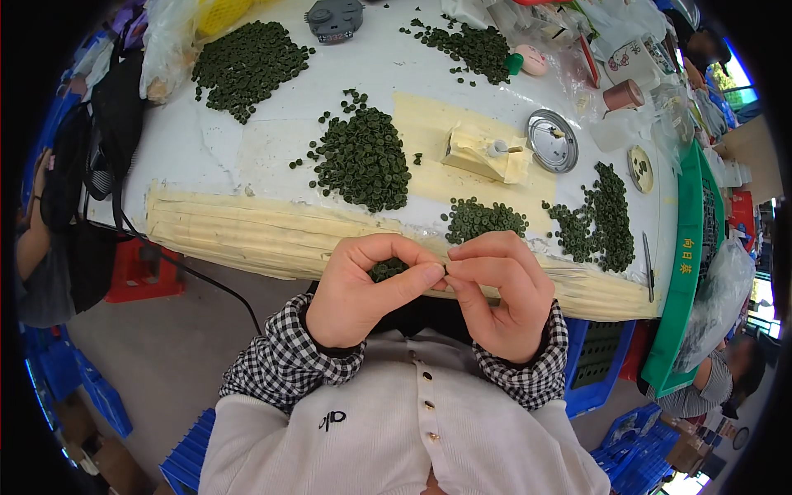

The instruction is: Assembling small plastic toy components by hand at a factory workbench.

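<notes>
In front of my chest, just over the near table edge, both hands meet at the fingertips. My left hand point(363, 285) is closed in a pinch, thumb against index finger. My right hand point(507, 293) pinches from the other side. Between the tips is a tiny dark green piece point(446, 270), mostly covered, like the small round wheels on the table. More green wheels point(388, 269) show inside the curve of my left hand; I cannot tell whether they rest in it or lie behind it. Beyond my fingers is a small heap of green wheels point(485, 219).
Larger heaps of wheels lie at the middle point(363, 161), far left point(250, 70), far right point(474, 51) and right point(609, 219). A taped block point(487, 154), round tin lid point(551, 150), grey model turret point(334, 20), thin metal tool point(648, 268) and green tray point(675, 330) are around.
</notes>
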A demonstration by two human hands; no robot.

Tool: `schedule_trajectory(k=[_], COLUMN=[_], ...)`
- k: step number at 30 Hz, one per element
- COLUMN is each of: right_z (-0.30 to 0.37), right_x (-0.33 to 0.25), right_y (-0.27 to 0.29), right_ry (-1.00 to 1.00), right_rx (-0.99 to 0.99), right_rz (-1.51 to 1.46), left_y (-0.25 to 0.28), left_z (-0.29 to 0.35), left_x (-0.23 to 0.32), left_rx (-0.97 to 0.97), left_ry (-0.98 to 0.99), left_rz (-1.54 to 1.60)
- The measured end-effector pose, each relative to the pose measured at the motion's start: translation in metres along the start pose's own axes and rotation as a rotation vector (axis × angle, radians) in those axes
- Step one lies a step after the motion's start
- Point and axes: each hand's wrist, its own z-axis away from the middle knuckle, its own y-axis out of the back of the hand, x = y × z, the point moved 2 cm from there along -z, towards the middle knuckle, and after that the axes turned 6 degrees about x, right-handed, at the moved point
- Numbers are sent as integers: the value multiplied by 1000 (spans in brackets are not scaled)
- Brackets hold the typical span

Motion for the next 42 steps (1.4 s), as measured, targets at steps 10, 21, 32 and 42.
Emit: schedule_trajectory(k=[10,21,32,42], right_z=[6,11,2,-7], right_x=[6,6,12,22], right_y=[1,-5,4,5], right_ry=[-351,-530,-378,-80], right_rx=[-46,-45,160,-30], right_rz=[-386,-550,-197,456], left_y=[-2,-3,2,12], left_z=[0,4,-2,-6], left_x=[1,-1,2,18], left_rx=[26,103,162,292], left_ry=[-136,-261,59,78], left_rz=[-120,-266,435,587])
